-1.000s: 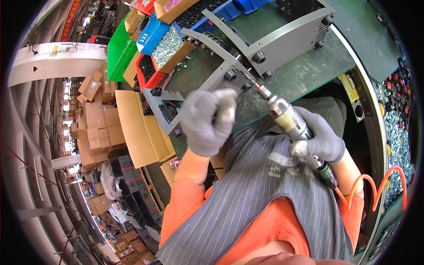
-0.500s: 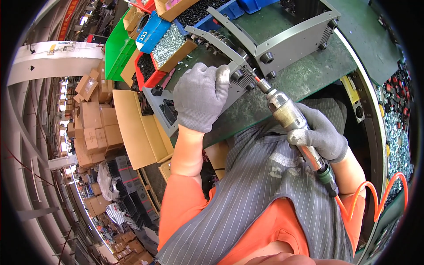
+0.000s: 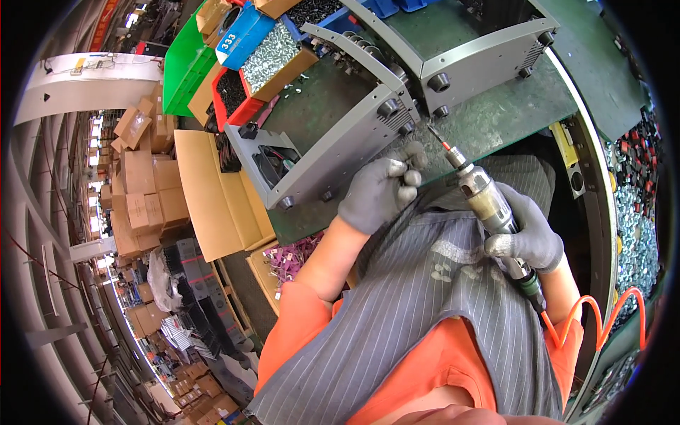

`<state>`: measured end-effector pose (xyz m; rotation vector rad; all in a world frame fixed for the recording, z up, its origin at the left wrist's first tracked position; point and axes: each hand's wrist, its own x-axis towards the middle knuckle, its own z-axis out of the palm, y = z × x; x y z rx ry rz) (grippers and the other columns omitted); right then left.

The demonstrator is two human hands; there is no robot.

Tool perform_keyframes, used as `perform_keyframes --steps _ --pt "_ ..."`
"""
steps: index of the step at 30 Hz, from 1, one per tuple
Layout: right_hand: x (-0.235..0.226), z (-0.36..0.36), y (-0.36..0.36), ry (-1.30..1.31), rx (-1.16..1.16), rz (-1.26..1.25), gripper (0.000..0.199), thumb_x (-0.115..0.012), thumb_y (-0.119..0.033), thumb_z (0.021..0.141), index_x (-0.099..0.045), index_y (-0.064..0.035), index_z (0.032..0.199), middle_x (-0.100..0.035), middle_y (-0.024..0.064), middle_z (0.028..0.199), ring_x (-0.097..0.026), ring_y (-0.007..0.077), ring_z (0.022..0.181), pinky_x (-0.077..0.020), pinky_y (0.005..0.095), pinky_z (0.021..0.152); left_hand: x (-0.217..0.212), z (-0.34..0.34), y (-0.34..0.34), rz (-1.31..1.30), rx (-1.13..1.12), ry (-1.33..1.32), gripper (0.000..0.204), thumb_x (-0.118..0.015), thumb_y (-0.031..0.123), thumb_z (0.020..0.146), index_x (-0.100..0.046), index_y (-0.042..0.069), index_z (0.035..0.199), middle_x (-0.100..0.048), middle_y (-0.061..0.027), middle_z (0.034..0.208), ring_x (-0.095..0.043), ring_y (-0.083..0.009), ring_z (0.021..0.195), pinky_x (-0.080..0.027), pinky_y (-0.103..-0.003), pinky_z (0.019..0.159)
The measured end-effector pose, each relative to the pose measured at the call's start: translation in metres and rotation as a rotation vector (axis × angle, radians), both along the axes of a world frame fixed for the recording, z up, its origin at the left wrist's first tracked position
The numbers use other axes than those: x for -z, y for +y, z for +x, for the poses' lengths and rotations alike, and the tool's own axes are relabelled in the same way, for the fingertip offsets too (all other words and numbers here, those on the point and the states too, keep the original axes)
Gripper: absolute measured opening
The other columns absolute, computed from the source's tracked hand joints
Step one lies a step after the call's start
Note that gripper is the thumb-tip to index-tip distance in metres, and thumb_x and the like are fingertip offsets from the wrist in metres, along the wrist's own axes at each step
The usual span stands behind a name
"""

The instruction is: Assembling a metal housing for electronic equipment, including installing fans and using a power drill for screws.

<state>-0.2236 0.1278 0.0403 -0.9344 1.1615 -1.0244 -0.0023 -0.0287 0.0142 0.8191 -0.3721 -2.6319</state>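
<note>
Gloved in grey, my right hand [image 3: 530, 230] wraps round a pneumatic screwdriver [image 3: 484, 197], whose bit points up and left, apart from the metal casings. My left hand [image 3: 374, 195], also gloved, is held in front of the nearer grey metal casing [image 3: 333, 152] at the bench edge. Its fingers are curled in and pinched; whatever they hold is too small to make out. That casing has black round feet and a fan inside. Right behind it, a second grey casing [image 3: 482, 62] stands with similar feet.
A cardboard tray of silver screws [image 3: 269, 64], a red bin of black screws [image 3: 232, 95] and a green bin [image 3: 185, 71] sit at the far left. An open carton [image 3: 212, 191] adjoins the green bench [image 3: 496, 117]. An orange air hose [image 3: 591, 301] coils at right.
My left hand has come down and right from over the nearer casing, uncovering it. The screwdriver has drawn back from the casing, down and right. The view has shifted slightly.
</note>
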Motion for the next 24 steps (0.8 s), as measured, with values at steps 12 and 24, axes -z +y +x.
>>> perform_keyframes --steps 12,24 --pt "0.02 0.009 0.011 0.028 -0.075 0.063 0.089 -0.084 -0.035 0.057 -0.047 0.002 0.129 -0.058 0.0095 0.107 -0.056 0.0173 0.095 -0.0438 0.031 0.087 0.042 0.004 -0.007 -0.131 0.019 0.177 0.034 -0.043 0.019 0.098 -0.048 -0.002 0.124 -0.059 -0.0024 0.084 -0.042 -0.0042 0.056 -0.033 -0.015 0.041" --pt "0.012 0.016 0.0 0.146 -0.156 0.013 0.09 -0.083 -0.041 0.057 -0.047 0.0018 0.128 -0.059 0.0126 0.11 -0.057 0.0227 0.101 -0.0429 0.0335 0.091 0.033 0.012 -0.009 -0.044 -0.034 0.17 0.034 -0.044 0.024 0.099 -0.048 -0.002 0.12 -0.055 -0.0001 0.074 -0.039 -0.004 0.051 -0.034 -0.016 0.043"
